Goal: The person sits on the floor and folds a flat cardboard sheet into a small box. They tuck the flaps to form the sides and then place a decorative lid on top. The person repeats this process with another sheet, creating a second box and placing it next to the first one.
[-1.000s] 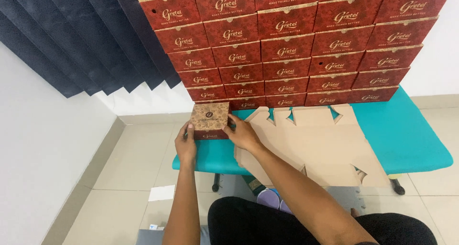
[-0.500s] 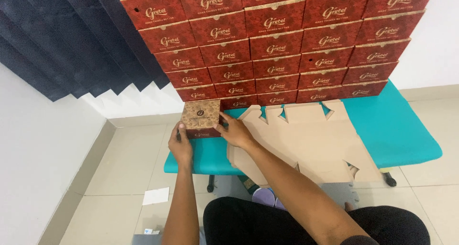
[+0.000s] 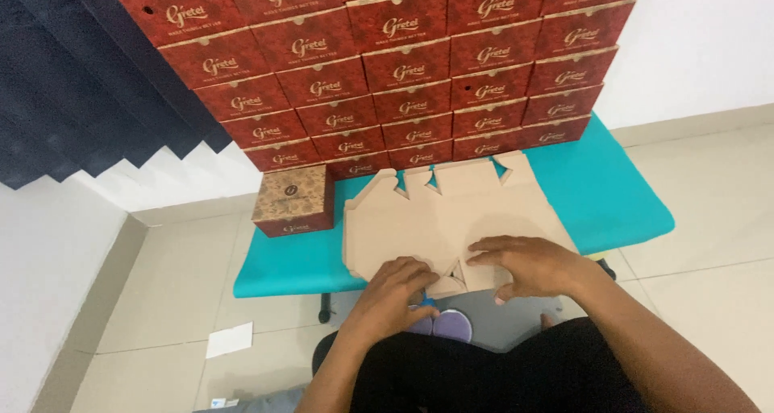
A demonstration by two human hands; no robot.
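A flat, unfolded brown cardboard box blank (image 3: 451, 211) lies on the teal bench (image 3: 605, 195). My left hand (image 3: 395, 288) rests on its near edge, fingers bent over a flap. My right hand (image 3: 528, 264) lies flat on the blank's near right part, fingers spread. A folded red and brown box (image 3: 292, 200) stands alone on the bench's left end, apart from both hands.
A tall stack of several red boxes (image 3: 387, 66) rises against the wall behind the bench. Dark blue pleated curtain (image 3: 72, 99) hangs at the left. A white paper scrap (image 3: 229, 340) lies on the tiled floor.
Both hands let go of the folded box, which now stands on the bench's left end. They moved right and down onto the flat cardboard blank.
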